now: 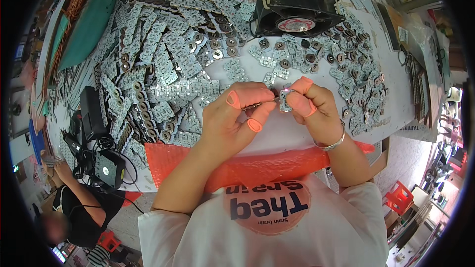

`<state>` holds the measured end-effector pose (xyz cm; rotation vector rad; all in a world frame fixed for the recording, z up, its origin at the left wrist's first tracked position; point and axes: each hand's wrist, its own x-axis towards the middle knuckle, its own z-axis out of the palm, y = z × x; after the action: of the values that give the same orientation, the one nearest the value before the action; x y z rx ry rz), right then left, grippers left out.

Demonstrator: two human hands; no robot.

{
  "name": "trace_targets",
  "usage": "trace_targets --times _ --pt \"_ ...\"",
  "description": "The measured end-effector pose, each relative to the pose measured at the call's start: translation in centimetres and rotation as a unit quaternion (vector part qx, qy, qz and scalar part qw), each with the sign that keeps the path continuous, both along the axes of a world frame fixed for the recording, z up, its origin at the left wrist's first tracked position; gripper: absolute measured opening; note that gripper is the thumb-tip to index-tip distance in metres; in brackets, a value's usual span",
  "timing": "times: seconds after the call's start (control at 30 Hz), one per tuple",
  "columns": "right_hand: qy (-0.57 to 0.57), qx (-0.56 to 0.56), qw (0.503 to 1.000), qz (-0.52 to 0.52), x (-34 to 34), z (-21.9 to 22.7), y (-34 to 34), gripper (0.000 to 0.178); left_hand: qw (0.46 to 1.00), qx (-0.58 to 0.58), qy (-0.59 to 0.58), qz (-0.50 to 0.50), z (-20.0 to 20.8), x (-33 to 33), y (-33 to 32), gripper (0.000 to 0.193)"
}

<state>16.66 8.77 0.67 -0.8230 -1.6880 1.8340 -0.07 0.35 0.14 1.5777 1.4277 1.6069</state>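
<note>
Both my hands meet over the white tabletop, orange finger cots on several fingers. My right hand [316, 109], with a bangle at its wrist, pinches a small circuit board [285, 100] between thumb and finger. My left hand [232, 118] is closed in a pinch on something thin and dark, pointing toward that board; its kind cannot be made out. A small round dark part [274, 92] shows beside the board, near the left fingertips. Beyond my hands lie loose circuit boards [284, 63], some with round dark parts on them.
Many circuit board strips [163, 59] cover the table's left. A black fan [299, 12] stands at the back, with a pile of small boards [361, 79] to its right. Red bubble wrap [262, 165] lies along the front edge. Black power adapters [106, 168] and another person are at left.
</note>
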Motion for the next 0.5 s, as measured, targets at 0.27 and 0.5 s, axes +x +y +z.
trace_targets --times 0.27,0.5 --pt "-0.083 0.103 0.991 -0.009 0.7 -0.4 0.6 0.013 0.998 0.009 0.070 -0.008 -0.6 0.3 -0.1 0.024" --pt "-0.091 0.196 0.976 0.036 1.5 0.1 2.0 0.014 0.994 -0.060 0.087 -0.031 -0.8 0.5 -0.4 0.019"
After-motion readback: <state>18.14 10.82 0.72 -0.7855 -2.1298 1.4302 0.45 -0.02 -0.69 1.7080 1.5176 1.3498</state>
